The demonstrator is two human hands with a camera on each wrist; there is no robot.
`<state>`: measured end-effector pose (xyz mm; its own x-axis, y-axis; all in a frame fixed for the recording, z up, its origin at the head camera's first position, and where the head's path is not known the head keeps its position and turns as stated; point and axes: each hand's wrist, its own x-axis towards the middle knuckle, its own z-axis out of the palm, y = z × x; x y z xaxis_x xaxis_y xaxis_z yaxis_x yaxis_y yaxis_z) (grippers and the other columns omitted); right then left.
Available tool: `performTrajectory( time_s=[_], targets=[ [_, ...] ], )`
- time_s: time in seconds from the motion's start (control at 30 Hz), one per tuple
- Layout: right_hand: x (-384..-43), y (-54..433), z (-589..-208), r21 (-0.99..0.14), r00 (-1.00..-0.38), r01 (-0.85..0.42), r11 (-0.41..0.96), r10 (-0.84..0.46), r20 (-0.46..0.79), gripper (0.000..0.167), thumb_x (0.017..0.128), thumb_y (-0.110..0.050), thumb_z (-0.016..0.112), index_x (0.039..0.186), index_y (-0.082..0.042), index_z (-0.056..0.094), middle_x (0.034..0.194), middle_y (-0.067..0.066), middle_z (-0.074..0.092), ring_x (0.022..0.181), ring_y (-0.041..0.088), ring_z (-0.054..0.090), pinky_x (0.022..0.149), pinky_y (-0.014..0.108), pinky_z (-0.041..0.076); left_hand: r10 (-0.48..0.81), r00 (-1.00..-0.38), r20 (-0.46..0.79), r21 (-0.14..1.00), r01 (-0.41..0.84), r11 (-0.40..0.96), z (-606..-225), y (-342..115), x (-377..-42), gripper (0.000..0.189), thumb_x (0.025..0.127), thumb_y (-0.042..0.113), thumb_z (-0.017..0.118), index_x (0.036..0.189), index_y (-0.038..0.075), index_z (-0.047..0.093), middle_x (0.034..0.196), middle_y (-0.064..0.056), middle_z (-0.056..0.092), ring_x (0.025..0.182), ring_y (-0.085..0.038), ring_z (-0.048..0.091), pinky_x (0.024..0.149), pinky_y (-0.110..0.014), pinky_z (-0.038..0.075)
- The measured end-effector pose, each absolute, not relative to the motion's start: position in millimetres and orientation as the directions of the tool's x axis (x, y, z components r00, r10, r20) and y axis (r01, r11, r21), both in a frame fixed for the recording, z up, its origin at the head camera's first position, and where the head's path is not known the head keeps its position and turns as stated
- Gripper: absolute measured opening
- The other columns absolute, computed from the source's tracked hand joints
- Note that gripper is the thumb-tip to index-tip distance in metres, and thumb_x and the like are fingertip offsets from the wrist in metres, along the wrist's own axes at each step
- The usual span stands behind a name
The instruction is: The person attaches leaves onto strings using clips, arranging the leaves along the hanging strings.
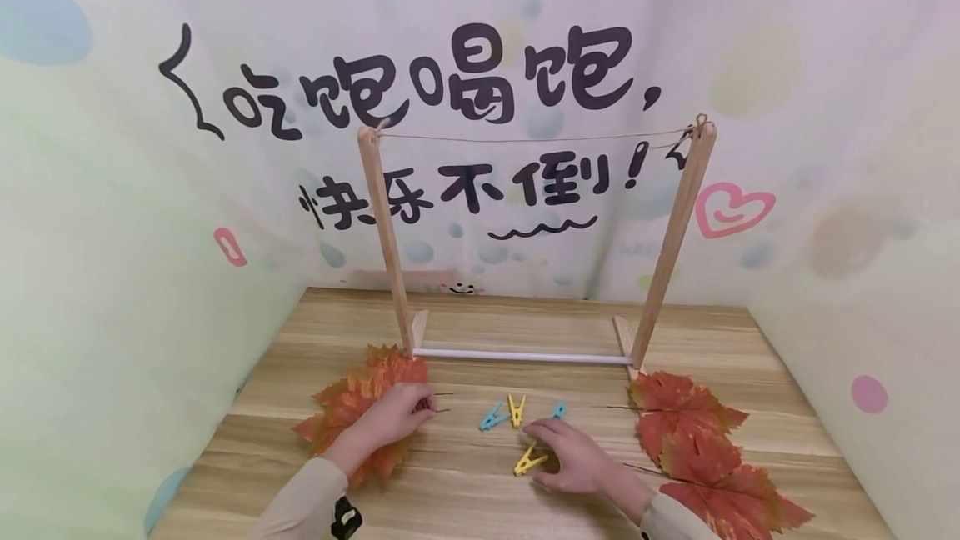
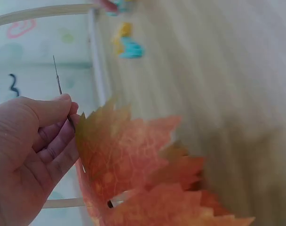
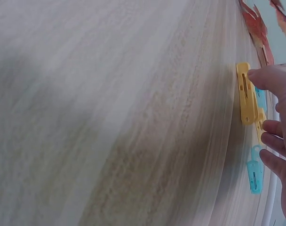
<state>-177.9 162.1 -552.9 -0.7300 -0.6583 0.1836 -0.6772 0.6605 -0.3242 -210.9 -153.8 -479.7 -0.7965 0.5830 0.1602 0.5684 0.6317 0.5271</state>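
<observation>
My left hand (image 1: pixel 401 413) pinches the thin dark stem (image 2: pixel 58 82) of an orange-red artificial maple leaf (image 2: pixel 129 155) between thumb and fingers. In the head view, more of these leaves (image 1: pixel 352 398) lie under and beside that hand. On the right, my other hand (image 1: pixel 573 458) hovers low over the table with fingers spread and slightly bent. Its thumb tip is right at a yellow clothespin (image 1: pixel 529 462). Just beyond are a second yellow clothespin (image 1: pixel 516 410) and a blue clothespin (image 1: pixel 492 417); another blue clothespin (image 1: pixel 558 411) is partly hidden by the right hand.
A wooden frame with two posts (image 1: pixel 678 248) stands behind the clothespins, with a twine line (image 1: pixel 525 140) tied across its top and a white rod (image 1: pixel 525 356) low down. Several red leaves (image 1: pixel 697 457) lie at the right on the wooden table (image 1: pixel 465 507). A printed cloth backdrop (image 1: pixel 847 132) surrounds it.
</observation>
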Motion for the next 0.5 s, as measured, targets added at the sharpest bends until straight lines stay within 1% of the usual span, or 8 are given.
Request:
performTrajectory(
  time_s=[0.13,0.23,0.3,0.43,0.5],
  targets=[
    [-178.0,160.0,-552.1,-0.340,-0.735,-0.667,0.663,-0.660,0.155,0.060,0.073,-0.033,0.072,0.124,-0.007,0.052,0.120,0.007,0.053,0.109,0.023,0.052,0.091,0.038,0.044,0.561,-0.805,0.192,0.555,0.560,0.614,-458.6,-152.8,-216.6,0.007,0.081,0.003,0.065,0.076,0.006,0.061,0.069,0.005,0.058,0.064,-0.003,0.050,0.057,-0.019,0.046],
    [-178.7,159.1,-552.0,-0.349,-0.737,-0.660,0.665,-0.664,0.126,0.058,0.075,-0.032,0.071,0.124,-0.007,0.052,0.120,0.008,0.053,0.110,0.023,0.051,0.091,0.037,0.044,0.537,-0.815,0.219,0.580,0.551,0.600,-441.9,-152.3,-222.1,0.005,0.081,0.001,0.065,0.077,0.002,0.062,0.070,0.000,0.060,0.064,-0.006,0.053,0.057,-0.019,0.048],
    [-179.3,158.7,-553.2,-0.355,-0.733,-0.661,0.661,-0.670,0.118,0.056,0.076,-0.031,0.070,0.123,-0.006,0.053,0.120,0.008,0.054,0.109,0.022,0.052,0.091,0.036,0.044,0.515,-0.830,0.216,0.603,0.528,0.598,-430.6,-152.3,-225.8,0.004,0.081,0.001,0.065,0.078,0.002,0.062,0.070,-0.003,0.061,0.065,-0.008,0.055,0.056,-0.019,0.048],
    [-180.8,157.0,-556.6,-0.362,-0.709,-0.687,0.631,-0.692,0.138,0.043,0.078,-0.027,0.070,0.114,-0.008,0.059,0.112,0.004,0.056,0.101,0.016,0.053,0.085,0.030,0.047,0.456,-0.865,0.210,0.644,0.473,0.602,-410.2,-153.4,-234.7,0.003,0.082,0.003,0.064,0.081,0.000,0.063,0.074,-0.004,0.063,0.069,-0.012,0.057,0.060,-0.022,0.050],
    [-181.4,156.4,-557.8,-0.361,-0.697,-0.700,0.616,-0.701,0.155,0.034,0.078,-0.023,0.070,0.108,-0.009,0.062,0.107,0.001,0.057,0.097,0.013,0.053,0.081,0.026,0.048,0.433,-0.871,0.233,0.650,0.470,0.597,-401.9,-153.0,-240.7,0.004,0.082,0.003,0.064,0.082,0.000,0.064,0.076,-0.005,0.064,0.071,-0.013,0.059,0.063,-0.024,0.051]
  ],
)
